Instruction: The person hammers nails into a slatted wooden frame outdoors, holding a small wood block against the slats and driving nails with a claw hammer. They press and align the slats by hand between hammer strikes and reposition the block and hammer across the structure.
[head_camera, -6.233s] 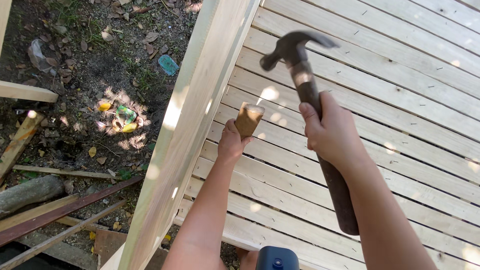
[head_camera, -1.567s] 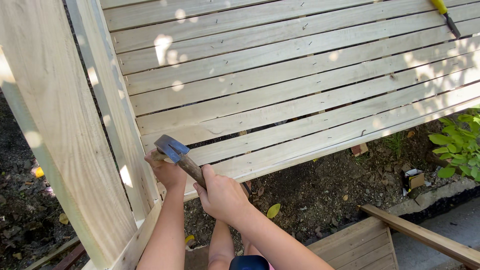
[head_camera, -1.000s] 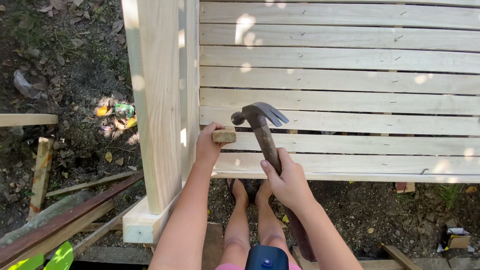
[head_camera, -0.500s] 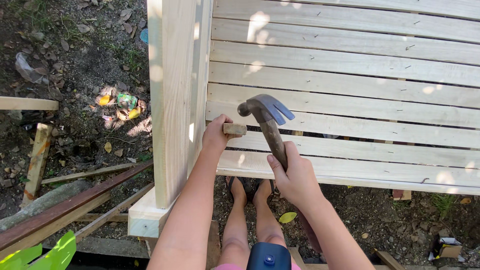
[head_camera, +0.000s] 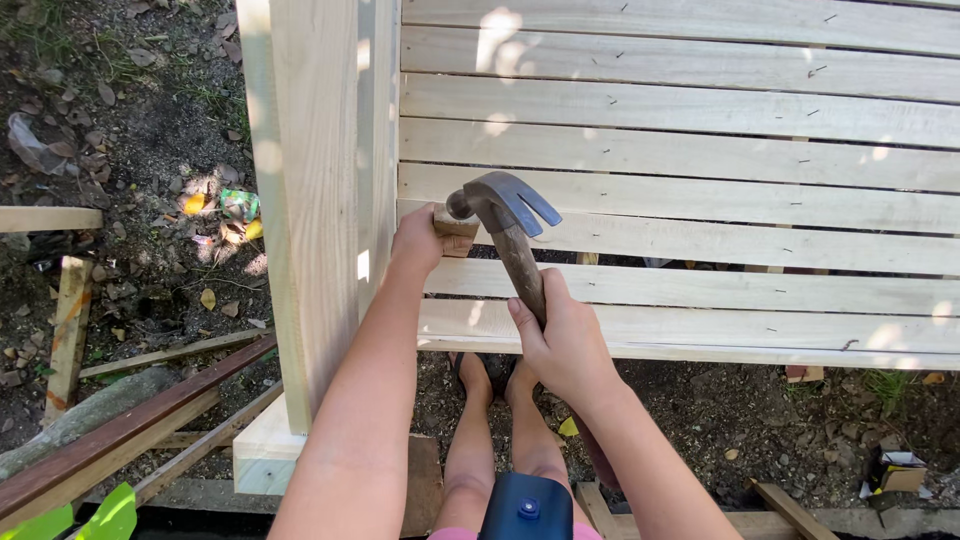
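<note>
My left hand (head_camera: 415, 240) grips a small wooden block (head_camera: 455, 228) and presses it against the slats (head_camera: 680, 170) of a pale wooden panel, close to its upright post (head_camera: 310, 180). My right hand (head_camera: 560, 340) is closed round the brown handle of a claw hammer (head_camera: 500, 205). The hammer's steel head rests at the block's right end, claw pointing right. My bare feet (head_camera: 490, 375) show below the lowest slat.
A dark blue device (head_camera: 527, 508) sits at my waist. Left of the post lie bare soil, dry leaves, litter and loose timber strips (head_camera: 130, 430). A bright green object (head_camera: 100, 515) pokes in at the bottom left. Small cardboard scraps (head_camera: 890, 470) lie at the lower right.
The hammer head has moved left and down until it meets the block. My left hand keeps the block in the same spot on the slats. The view has shifted slightly.
</note>
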